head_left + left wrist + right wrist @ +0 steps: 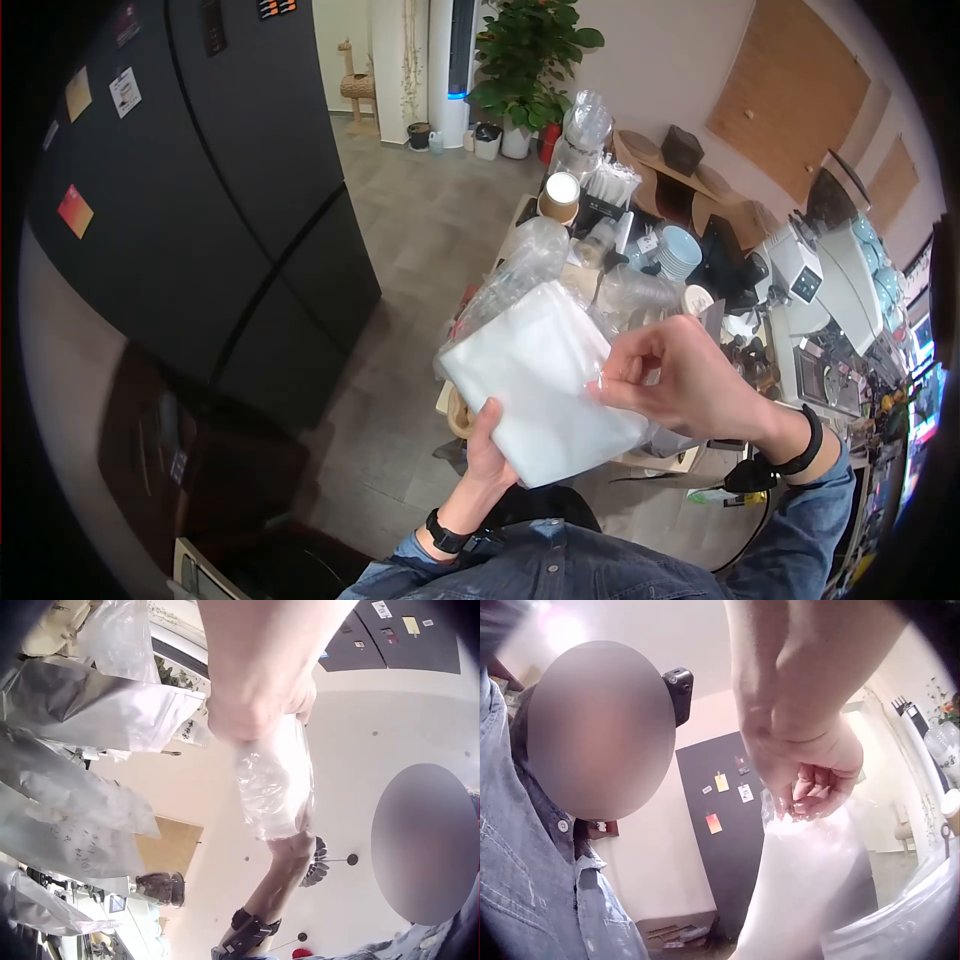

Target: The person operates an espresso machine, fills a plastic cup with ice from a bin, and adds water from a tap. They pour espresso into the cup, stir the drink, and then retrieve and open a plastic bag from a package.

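A flat white packet in a clear plastic wrapper is held up in front of the person's body. My left hand grips its near left edge, thumb on the top face and the other fingers hidden beneath. At the opposite edge, my right hand pinches the thin clear film between thumb and curled fingers. From the right wrist view, the crinkled clear edge of the packet gathers at those fingertips. The left wrist view shows the shiny underside of the packet below the left hand.
Beyond the packet stands a crowded table with a clear plastic bag, a paper cup stack and light blue bowls. A coffee machine is on the right. A dark fridge stands left, across grey floor.
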Tool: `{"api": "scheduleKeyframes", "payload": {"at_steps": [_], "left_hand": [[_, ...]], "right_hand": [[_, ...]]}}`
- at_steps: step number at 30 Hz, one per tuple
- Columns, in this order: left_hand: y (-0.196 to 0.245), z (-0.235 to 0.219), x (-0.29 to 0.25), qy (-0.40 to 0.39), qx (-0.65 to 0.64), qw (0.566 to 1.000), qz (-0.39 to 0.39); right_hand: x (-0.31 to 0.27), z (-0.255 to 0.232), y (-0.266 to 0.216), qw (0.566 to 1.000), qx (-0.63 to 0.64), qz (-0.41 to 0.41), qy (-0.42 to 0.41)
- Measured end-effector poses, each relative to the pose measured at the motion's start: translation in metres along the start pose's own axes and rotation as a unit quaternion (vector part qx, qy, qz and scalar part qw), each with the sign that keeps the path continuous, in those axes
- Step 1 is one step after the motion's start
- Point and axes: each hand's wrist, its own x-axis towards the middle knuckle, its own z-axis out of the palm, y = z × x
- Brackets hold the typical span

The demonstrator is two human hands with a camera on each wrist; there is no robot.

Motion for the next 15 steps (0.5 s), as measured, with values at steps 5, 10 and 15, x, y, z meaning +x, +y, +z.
{"api": "scheduleKeyframes", "payload": {"at_steps": [5,10,15], "left_hand": [[0.004,0.007,0.002,-0.007,0.006,1.0,-0.015],[0.004,0.015,0.005,-0.013,-0.001,0.999,-0.034],[-0.001,0.017,0.013,-0.049,-0.03,0.997,-0.043]], "right_hand": [[-0.011,0.013,0.006,0.991,0.105,-0.053,0.067],[-0.023,0.018,0.004,0.989,0.101,-0.036,0.102],[-0.034,0.008,0.002,0.995,0.054,-0.042,0.073]]}}
